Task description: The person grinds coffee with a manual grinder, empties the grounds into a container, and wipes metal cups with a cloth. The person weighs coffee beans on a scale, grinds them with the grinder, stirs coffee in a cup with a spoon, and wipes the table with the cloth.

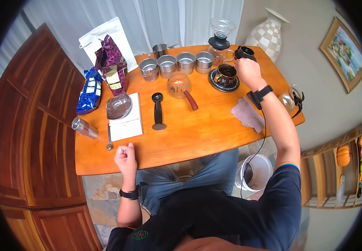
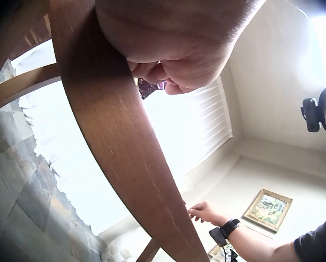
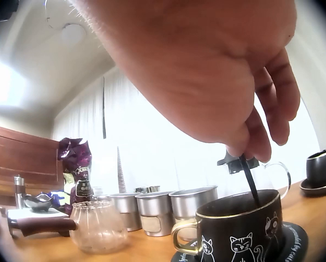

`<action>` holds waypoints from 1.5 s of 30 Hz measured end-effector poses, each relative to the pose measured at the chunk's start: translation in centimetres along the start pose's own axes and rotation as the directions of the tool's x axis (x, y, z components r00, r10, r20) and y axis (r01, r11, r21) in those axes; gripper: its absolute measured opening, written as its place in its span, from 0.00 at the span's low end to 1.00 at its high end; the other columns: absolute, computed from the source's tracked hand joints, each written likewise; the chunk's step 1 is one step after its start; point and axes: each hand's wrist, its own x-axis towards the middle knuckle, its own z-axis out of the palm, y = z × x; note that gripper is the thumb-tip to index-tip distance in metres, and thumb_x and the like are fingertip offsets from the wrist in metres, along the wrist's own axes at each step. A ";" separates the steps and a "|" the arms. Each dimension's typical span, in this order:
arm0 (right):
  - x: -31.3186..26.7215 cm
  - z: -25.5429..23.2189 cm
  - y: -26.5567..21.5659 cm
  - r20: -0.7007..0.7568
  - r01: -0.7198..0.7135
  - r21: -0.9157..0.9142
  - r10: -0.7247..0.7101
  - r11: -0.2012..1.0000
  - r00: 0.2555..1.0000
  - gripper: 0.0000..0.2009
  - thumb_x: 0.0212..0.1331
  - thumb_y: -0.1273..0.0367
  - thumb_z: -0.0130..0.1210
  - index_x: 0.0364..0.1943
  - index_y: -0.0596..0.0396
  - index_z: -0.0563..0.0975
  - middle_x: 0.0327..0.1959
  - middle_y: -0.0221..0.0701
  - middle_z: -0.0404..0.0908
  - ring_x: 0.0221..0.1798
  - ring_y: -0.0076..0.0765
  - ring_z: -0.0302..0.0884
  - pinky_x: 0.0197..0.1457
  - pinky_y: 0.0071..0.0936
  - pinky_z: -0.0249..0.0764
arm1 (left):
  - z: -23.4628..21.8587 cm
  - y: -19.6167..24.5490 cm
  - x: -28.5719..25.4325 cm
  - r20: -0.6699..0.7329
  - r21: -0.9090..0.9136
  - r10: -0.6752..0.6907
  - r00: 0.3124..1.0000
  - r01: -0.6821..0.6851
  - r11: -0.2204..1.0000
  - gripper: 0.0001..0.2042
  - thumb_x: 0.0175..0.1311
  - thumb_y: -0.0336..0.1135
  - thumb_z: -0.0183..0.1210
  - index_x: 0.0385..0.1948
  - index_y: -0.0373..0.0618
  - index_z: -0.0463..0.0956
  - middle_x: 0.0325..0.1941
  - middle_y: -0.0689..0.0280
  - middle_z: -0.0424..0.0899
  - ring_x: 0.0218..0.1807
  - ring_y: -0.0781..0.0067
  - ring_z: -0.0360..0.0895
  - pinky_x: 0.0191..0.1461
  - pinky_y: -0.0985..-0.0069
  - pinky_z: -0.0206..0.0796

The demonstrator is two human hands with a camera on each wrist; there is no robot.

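Note:
At the table's far right, my right hand (image 1: 250,73) is over a black cup (image 1: 226,74) with white cat drawings and a gold handle. In the right wrist view its thumb and fingertips pinch a thin black stick (image 3: 249,180) that slants down into the cup (image 3: 239,234); the stick's lower end is hidden inside. Under the cup lies a black saucer (image 1: 224,86) with white lettering. My left hand (image 1: 125,159) rests at the near left table edge, its fingers loosely curled and holding nothing.
A glass pot (image 1: 179,85) with a red-brown handle, several metal cups (image 1: 167,65), a glass dripper and server (image 1: 219,54), and a second black cup (image 1: 244,52) stand nearby. A cloth (image 1: 248,115), black scoop (image 1: 158,111), grinder (image 1: 84,127) and coffee bags (image 1: 112,69) lie around.

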 end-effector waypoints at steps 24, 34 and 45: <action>-1.0 -1.0 -0.3 0.006 0.014 -0.013 -0.014 1.000 1.000 0.08 0.60 0.69 0.57 0.31 0.54 0.86 0.34 0.43 0.87 0.41 0.49 0.86 0.42 0.43 0.80 | 0.0 0.1 0.0 0.008 0.014 -0.017 1.000 0.017 1.000 0.16 0.71 0.27 0.60 0.21 0.47 0.65 0.20 0.82 0.63 0.24 0.94 0.53 0.27 0.87 0.44; -1.6 -2.0 -1.4 0.007 0.035 0.085 -0.035 0.996 0.999 0.09 0.62 0.65 0.60 0.31 0.54 0.86 0.31 0.43 0.86 0.38 0.51 0.85 0.40 0.44 0.79 | 0.1 0.1 0.2 0.002 0.035 -0.016 1.000 0.016 0.999 0.16 0.71 0.27 0.60 0.21 0.48 0.65 0.20 0.82 0.62 0.24 0.94 0.52 0.26 0.87 0.43; 0.0 0.1 -0.1 -0.005 0.005 0.067 -0.005 0.998 1.000 0.09 0.64 0.66 0.57 0.36 0.53 0.86 0.38 0.39 0.86 0.43 0.47 0.85 0.44 0.43 0.79 | 0.0 0.0 0.1 -0.001 0.027 -0.009 1.000 0.009 1.000 0.16 0.71 0.27 0.60 0.22 0.48 0.66 0.20 0.82 0.63 0.24 0.94 0.53 0.26 0.87 0.44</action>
